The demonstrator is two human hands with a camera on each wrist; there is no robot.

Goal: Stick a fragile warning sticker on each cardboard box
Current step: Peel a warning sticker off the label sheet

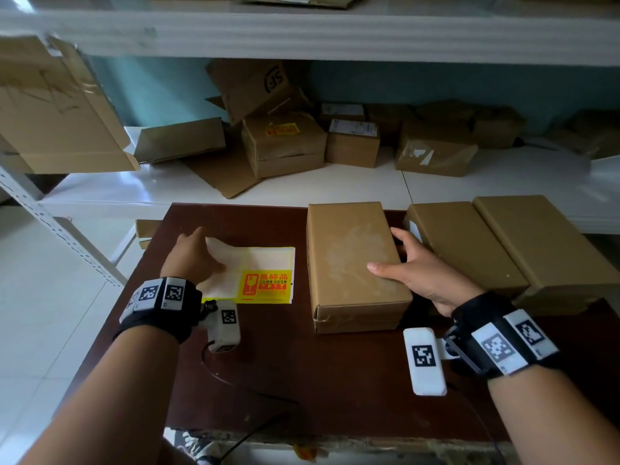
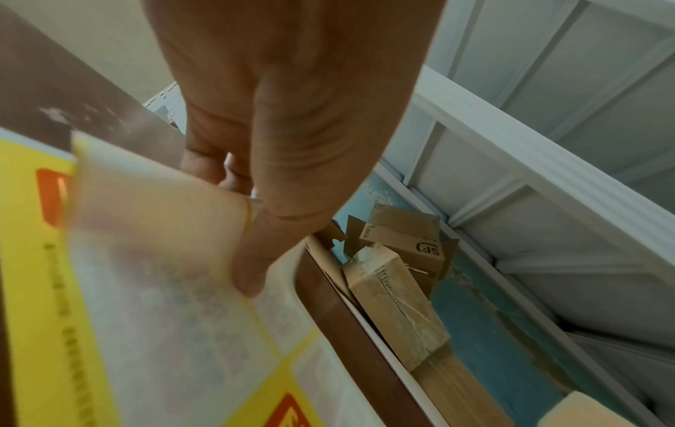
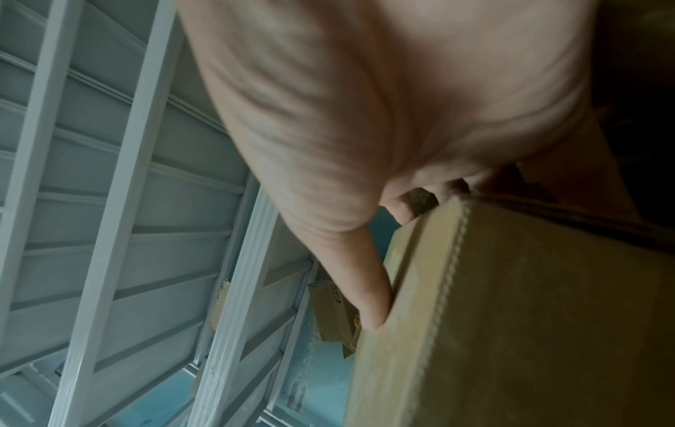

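Observation:
A plain cardboard box (image 1: 352, 263) stands in the middle of the dark brown table (image 1: 318, 380). My right hand (image 1: 419, 273) grips its right side, thumb on the top face; the right wrist view shows that thumb on the box (image 3: 511, 317) edge. Left of the box lies a sticker sheet (image 1: 258, 266) with one yellow fragile sticker (image 1: 266, 284) at its near right. My left hand (image 1: 193, 255) pinches a pale, curled-up flap at the sheet's far left corner. In the left wrist view the thumb (image 2: 255, 260) and fingers hold that flap (image 2: 157, 219) above the sheet.
Two more plain boxes (image 1: 463, 250) (image 1: 543, 243) lie side by side at the table's right. Behind stands a white shelf (image 1: 335, 186) with several cardboard boxes, one box (image 1: 283, 142) with a yellow sticker. A cable (image 1: 235, 387) runs over the near table.

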